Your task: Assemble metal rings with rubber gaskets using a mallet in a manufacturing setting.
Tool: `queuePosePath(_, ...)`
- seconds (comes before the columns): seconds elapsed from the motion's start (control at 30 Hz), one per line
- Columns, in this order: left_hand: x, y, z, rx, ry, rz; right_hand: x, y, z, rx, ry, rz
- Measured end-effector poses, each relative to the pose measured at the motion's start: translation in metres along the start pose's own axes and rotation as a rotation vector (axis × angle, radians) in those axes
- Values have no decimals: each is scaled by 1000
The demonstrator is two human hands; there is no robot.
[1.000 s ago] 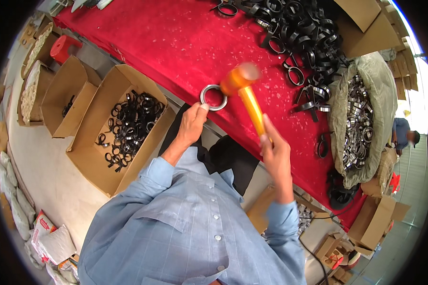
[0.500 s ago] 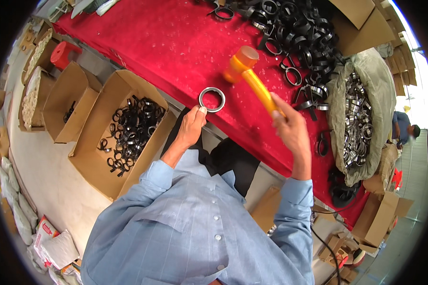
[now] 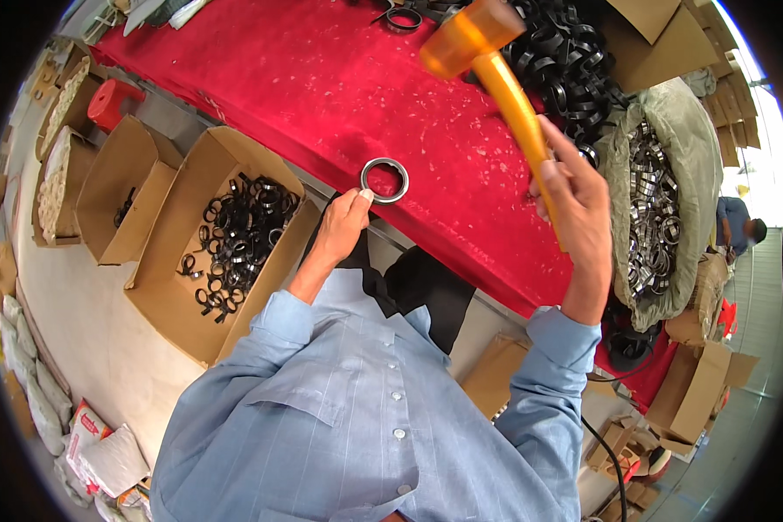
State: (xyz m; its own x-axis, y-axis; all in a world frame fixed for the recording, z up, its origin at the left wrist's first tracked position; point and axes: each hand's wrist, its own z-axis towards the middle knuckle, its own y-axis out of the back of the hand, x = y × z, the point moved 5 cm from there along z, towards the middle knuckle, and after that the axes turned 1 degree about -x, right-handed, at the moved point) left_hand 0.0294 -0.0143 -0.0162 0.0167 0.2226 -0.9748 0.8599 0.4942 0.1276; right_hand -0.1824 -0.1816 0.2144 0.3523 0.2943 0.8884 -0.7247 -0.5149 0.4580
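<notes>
I have my right hand (image 3: 578, 196) wrapped around the orange plastic mallet (image 3: 496, 78), raised above the red cloth-covered table (image 3: 261, 78). One grey metal ring (image 3: 384, 180) lies near the table's front edge, my left hand's (image 3: 344, 228) fingertips together, touching its rim. The strike looks pending; black rings fill one open cardboard box (image 3: 226, 239) below the table, too many to count.
</notes>
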Motion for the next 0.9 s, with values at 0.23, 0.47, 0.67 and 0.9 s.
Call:
queuePosePath(0.23, 0, 12, -11, -48, -91, 91, -27, -22, -44, 3, -5, 87)
queuePosePath(0.47, 7, 17, -12, -37, -97, 84, -52, -24, -47, 81, -229, 19)
queuePosePath(0.67, -1, 16, -12, -25, -89, 139, -23, -28, -63, -132, 108, 88)
queuePosePath(0.9, 14, 15, -15, -2, -76, 111, -22, -35, -61, 52, -134, 42)
